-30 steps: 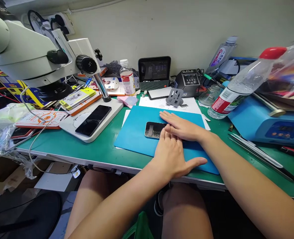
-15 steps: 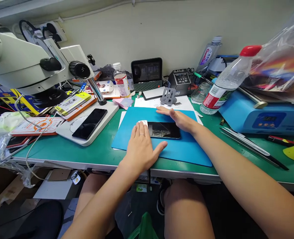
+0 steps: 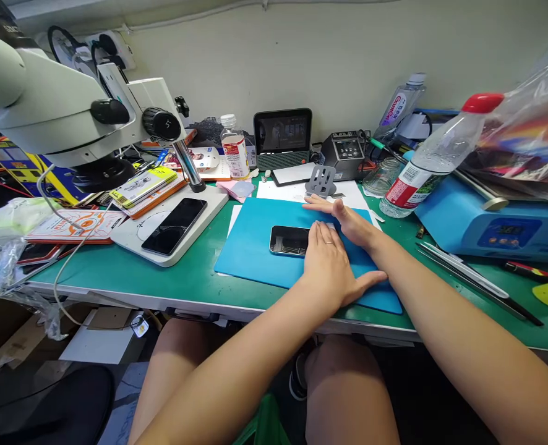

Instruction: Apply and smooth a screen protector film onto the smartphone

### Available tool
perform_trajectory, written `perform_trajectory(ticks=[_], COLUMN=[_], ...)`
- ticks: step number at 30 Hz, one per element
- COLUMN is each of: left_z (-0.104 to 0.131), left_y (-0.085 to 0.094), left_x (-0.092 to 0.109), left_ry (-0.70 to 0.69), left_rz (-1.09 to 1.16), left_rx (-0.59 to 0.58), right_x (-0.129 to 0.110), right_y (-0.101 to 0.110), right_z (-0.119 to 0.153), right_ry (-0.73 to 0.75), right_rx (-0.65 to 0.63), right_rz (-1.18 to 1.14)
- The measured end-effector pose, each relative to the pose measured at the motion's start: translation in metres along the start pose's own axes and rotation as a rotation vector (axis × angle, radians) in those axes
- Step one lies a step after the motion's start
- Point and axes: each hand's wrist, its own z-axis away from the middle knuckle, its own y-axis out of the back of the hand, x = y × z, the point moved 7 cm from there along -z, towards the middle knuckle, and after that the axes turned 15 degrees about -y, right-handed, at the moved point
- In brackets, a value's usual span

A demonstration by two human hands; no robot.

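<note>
A black phone lies face up on a blue mat. My left hand rests flat across the phone's right part, fingers stretched out together and thumb spread to the right. From under its fingertips peeks a bit of white wipe; most of it is hidden. Beside it, my right hand is held on edge at the far right end of the phone, fingers extended and nothing in them. Whether it touches the phone I cannot tell.
Left of the mat, a second phone lies on the white base of a microscope. Bottles, including a red-capped one, a blue machine and tweezers stand or lie to the right. Behind are a grey stand and a small screen.
My left hand has slid right along the phone with the white wipe, uncovering the phone's left end. My right hand stays at the right end. The view has shifted slightly.
</note>
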Motion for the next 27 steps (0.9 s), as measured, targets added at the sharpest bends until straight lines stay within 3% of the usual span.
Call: perform_trajectory(ticks=[5,10,14,19,27], left_z=[0.012,0.057,0.093,0.101,0.053], left_y=[0.003,0.004,-0.004,-0.007,-0.009], left_x=[-0.029,-0.072,-0.087,-0.062,-0.005], left_ry=[-0.081,-0.083,-0.051,-0.072,-0.134], left_rz=[-0.018,-0.073,-0.095,-0.095,-0.012], left_rx=[0.015,-0.003,-0.027,0.020,0.025], right_x=[0.002,-0.001,-0.001,-0.001,-0.004], right_y=[0.004,0.004,0.003,0.004,0.004], right_z=[0.002,0.003,0.002,0.002,0.006], right_ry=[-0.009,-0.004,-0.042,-0.071,-0.094], right_rx=[0.019,0.039,0.080,0.107,0.095], right_rz=[0.017,0.074,0.177,0.206,0.174])
